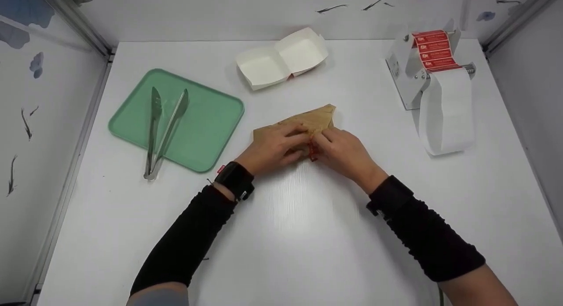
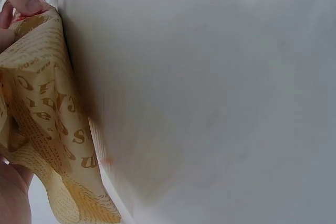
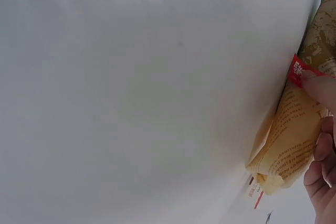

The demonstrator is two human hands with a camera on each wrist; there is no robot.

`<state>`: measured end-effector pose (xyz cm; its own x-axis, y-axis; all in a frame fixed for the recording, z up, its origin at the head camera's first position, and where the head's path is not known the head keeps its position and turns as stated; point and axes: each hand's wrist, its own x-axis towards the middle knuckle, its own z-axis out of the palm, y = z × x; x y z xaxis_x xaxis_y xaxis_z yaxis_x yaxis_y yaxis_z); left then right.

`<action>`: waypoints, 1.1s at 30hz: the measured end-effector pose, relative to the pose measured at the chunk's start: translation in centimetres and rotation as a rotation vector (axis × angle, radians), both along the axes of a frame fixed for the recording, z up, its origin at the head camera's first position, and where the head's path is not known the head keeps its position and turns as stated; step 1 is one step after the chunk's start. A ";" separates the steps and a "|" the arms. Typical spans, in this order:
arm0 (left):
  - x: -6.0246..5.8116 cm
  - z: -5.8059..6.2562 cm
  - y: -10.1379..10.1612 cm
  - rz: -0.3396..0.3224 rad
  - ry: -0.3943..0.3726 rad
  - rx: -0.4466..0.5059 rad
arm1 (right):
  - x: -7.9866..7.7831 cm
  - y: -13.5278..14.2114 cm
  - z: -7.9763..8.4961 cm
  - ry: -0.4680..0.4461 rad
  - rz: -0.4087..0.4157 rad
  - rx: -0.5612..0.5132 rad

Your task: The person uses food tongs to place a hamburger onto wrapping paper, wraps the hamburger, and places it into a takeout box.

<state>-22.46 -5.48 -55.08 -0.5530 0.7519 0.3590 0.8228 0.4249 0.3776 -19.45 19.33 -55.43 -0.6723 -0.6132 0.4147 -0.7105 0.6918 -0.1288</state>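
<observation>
A folded package in tan printed wrapping paper (image 1: 314,118) lies at the middle of the table between both hands. My left hand (image 1: 278,148) grips its left part, fingers bent over the top. On the near side, my right hand (image 1: 345,155) holds the wrap, and its thumb presses a red sticker (image 3: 297,70) onto the paper in the right wrist view. Brown lettering covers the paper package (image 2: 58,108) in the left wrist view, where one end hangs in loose folds. What the paper encloses is hidden.
An open white box (image 1: 281,60) stands behind the package. To the left is a green tray (image 1: 202,121) with metal tongs (image 1: 154,134) across it. A label dispenser (image 1: 404,68) with a roll of red stickers (image 1: 435,51) and trailing white backing (image 1: 455,112) stands at the right.
</observation>
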 end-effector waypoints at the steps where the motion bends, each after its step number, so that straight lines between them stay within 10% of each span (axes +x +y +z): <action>1: 0.0 0.0 0.0 -0.003 -0.001 0.005 | -0.1 0.0 0.0 0.004 -0.006 0.006; 33: -0.2 -0.2 -0.4 0.086 -0.204 0.139 | -1.8 -0.4 -0.6 0.261 -0.099 0.202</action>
<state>-22.64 -5.92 -55.29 -0.6844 0.6500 0.3303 0.6868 0.4226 0.5914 -21.24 18.91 -56.03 -0.6198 -0.6377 0.4575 -0.6298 0.7519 0.1948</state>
